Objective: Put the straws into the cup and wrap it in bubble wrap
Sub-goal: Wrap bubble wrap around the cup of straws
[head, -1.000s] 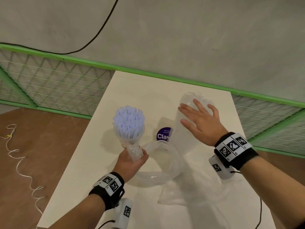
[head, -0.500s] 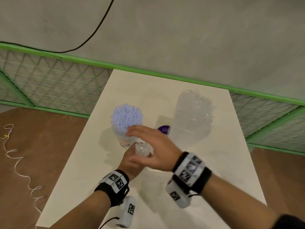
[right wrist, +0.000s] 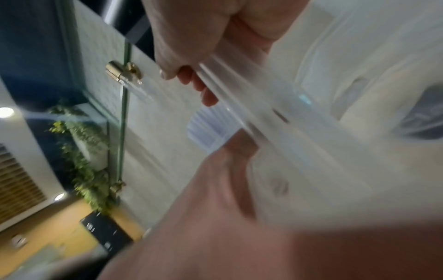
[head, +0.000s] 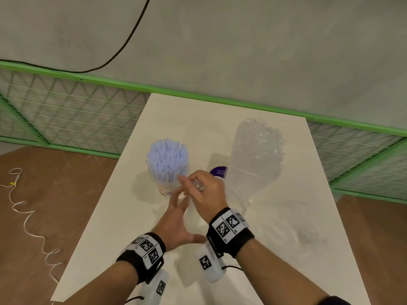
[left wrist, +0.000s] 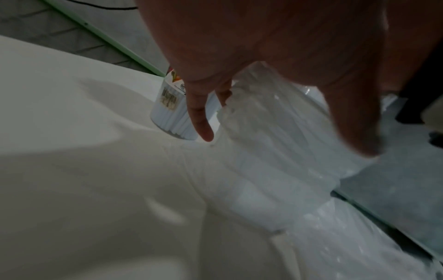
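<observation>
A clear cup packed with pale lilac straws stands upright on the white table. Just right of it my right hand pinches the bunched end of the bubble wrap. The wrap runs back to its roll at the far right, and a loose sheet lies flat beside it. My left hand is underneath with straight fingers against the bunched wrap, not gripping. The right wrist view is blurred; fingers curl round a clear strip in front of the straws.
A purple tape roll stands between the cup and the bubble wrap roll. A green mesh fence runs behind the table. A white cord lies on the brown floor to the left.
My right hand left the roll and came over to the left hand, taking the bunched wrap end. My left hand let go of it and opened its fingers.
</observation>
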Demonstrator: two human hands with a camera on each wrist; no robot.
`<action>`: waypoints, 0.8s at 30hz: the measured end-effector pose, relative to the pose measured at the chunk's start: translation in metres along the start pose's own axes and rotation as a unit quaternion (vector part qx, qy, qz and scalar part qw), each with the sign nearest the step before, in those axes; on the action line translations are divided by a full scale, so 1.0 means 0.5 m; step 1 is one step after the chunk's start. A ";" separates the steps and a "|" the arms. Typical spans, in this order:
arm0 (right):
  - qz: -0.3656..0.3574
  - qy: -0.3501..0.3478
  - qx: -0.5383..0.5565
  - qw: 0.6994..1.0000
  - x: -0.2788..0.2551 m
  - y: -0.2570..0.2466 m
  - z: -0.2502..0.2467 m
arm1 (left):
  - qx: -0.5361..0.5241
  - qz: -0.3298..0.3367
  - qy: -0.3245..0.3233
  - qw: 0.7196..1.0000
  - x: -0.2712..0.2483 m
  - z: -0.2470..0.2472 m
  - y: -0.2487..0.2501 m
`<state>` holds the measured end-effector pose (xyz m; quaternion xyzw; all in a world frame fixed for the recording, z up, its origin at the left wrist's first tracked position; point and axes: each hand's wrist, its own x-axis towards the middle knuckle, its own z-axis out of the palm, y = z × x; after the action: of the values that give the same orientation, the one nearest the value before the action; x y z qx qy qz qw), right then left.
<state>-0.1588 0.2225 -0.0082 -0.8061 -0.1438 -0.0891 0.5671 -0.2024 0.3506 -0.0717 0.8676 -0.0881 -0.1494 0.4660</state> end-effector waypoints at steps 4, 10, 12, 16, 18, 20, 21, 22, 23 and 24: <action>0.039 0.088 0.024 0.995 0.006 -0.010 -0.063 | 0.045 0.096 0.051 0.993 -0.010 0.013 -0.023; -0.054 0.229 0.027 0.972 0.013 -0.097 -0.210 | -0.012 0.069 0.067 0.995 -0.022 0.025 -0.023; -0.103 0.283 0.012 0.953 0.026 -0.137 -0.262 | -0.052 0.031 0.061 0.996 -0.016 0.029 -0.019; -0.152 0.329 0.001 0.932 0.025 -0.163 -0.327 | -0.120 -0.058 0.105 0.985 -0.004 0.034 -0.028; -0.151 0.310 -0.046 0.938 0.010 -0.135 -0.307 | -0.116 -0.111 0.108 0.981 -0.001 0.038 -0.039; -0.133 0.276 -0.081 0.949 -0.008 -0.084 -0.266 | -0.101 -0.146 0.103 0.979 -0.002 0.045 -0.039; -0.123 0.256 -0.093 0.954 -0.016 -0.053 -0.245 | -0.093 -0.155 0.102 0.978 -0.003 0.048 -0.036; -0.114 0.234 -0.102 0.960 -0.025 -0.023 -0.224 | -0.085 -0.159 0.099 0.979 -0.006 0.052 -0.034; -0.106 0.213 -0.109 0.965 -0.034 0.007 -0.205 | -0.071 -0.146 0.099 0.982 -0.010 0.055 -0.034; -0.096 0.197 -0.112 0.969 -0.044 0.032 -0.188 | -0.040 -0.114 0.107 0.987 -0.017 0.056 -0.036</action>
<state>-0.1725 0.1262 0.0029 -0.8135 -0.0954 -0.3157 0.4790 -0.2194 0.3413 -0.1000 0.8638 0.0674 -0.1110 0.4868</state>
